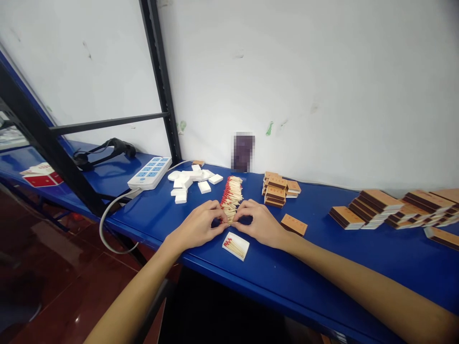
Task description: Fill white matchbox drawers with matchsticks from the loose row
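Note:
A pile of red-tipped matches [232, 195] lies on the blue table [322, 258]. My left hand [199, 226] and my right hand [258, 220] meet at the near end of the pile, fingers pinched on a small bunch of matches. Just below my hands sits an open white matchbox tray [235, 246] with a few matches in it. A single brown matchbox sleeve [294, 224] lies right of my right hand.
Several white inner trays [191, 181] lie left of the pile, next to a white power strip [150, 173] with its cable. A stack of brown sleeves [278, 189] stands behind; many more matchboxes [394, 208] line the right. A black frame post [161, 81] rises at the back left.

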